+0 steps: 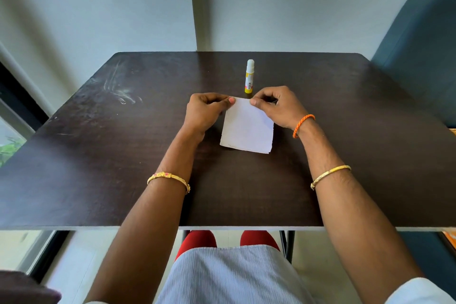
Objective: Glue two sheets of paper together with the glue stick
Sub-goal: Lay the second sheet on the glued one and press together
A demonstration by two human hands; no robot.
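Observation:
A small white square of paper (246,128) lies on the dark wooden table (123,155), near its middle. A thin second edge shows along its bottom right, so two sheets seem stacked. My left hand (204,113) pinches the top left corner with thumb and fingers. My right hand (276,106) pinches the top right corner the same way. Just beyond the paper, a glue stick (249,76) with a white cap and yellow body stands upright, untouched.
A dark teal chair back (419,44) rises at the table's right. A grey wall stands behind the far edge. A window frame (22,106) runs along the left. White scuff marks (118,91) streak the table's far left.

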